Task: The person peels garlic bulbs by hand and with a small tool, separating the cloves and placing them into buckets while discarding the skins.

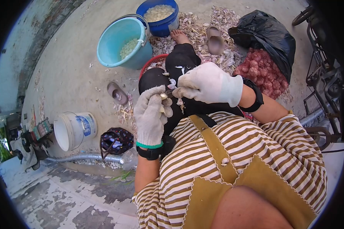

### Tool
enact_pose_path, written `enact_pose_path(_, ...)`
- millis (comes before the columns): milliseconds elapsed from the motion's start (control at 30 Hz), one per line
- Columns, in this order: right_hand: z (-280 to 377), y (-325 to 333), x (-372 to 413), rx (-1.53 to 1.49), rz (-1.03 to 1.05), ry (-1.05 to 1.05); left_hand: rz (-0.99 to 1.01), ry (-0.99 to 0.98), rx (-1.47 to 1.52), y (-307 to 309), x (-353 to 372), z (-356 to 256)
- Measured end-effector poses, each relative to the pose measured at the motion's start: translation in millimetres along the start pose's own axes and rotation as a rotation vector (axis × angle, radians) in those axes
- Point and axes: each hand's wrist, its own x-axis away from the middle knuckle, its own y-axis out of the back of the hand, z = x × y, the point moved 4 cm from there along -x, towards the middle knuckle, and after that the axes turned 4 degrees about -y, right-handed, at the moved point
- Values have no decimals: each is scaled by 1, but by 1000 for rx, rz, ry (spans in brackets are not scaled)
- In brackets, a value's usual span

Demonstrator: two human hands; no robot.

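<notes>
My left hand [153,112], in a whitish knit glove with a green cuff, is closed on a garlic clove [164,96]. Another pale clove [162,109] shows between its lower fingers. My right hand [210,83], also gloved, is pinched close beside it. A thin dark blade, seemingly a small knife [169,92], sticks out from the right fingertips and meets the clove; its handle is hidden in the glove. Bits of garlic skin [172,83] lie on my dark trousers below the hands.
A turquoise bucket [107,44] and a blue bucket [173,19] hold peeled cloves. A red basket [152,61] is partly behind my leg. Garlic skins [197,23] litter the floor. A net sack of garlic [262,70] and black bag [265,32] stand right; a white bucket [65,131] lies left.
</notes>
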Motion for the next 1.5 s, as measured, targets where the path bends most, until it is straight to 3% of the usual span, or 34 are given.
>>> enact_pose_path(67, -12, -3, -4, -5, -11, -41, 16, -29, 99, 1, 3, 1)
enact_pose_path(167, -30, -4, -9, -167, 32, -226, 251, -93, 273, 0, 6, -5)
enact_pose_path(267, -31, -7, -8, -144, 100, -308, 118, -80, 233, 3, 1, -2)
enact_pose_path(400, -17, 5, -2, -178, 187, -351, 115, -86, 251, 5, -3, -1)
enact_pose_path(433, -17, 2, -1, -179, 188, -351, 114, -85, 250, 6, -3, -1)
enact_pose_path(500, -8, 6, -2, -198, 27, -111, 99, -81, 235, 6, -5, -1)
enact_pose_path(633, 4, 8, -4, -200, 151, -221, 46, -53, 284, 2, -6, 3)
enact_pose_path(800, -10, -11, -10, -45, -6, -70, 51, -55, 113, -1, -6, 2)
enact_pose_path(933, -6, -3, -13, -73, -4, -58, 57, -59, 85, -8, -4, -4)
enact_pose_path(1000, -1, 1, -13, -95, 148, -194, 76, -44, 51, -6, -6, -1)
enact_pose_path(1300, -2, -8, -14, -93, 156, -103, 134, 82, 93, 2, -3, 6)
enact_pose_path(1500, 1, -6, -8, -37, 210, -185, 143, 179, 221, 5, -4, 10)
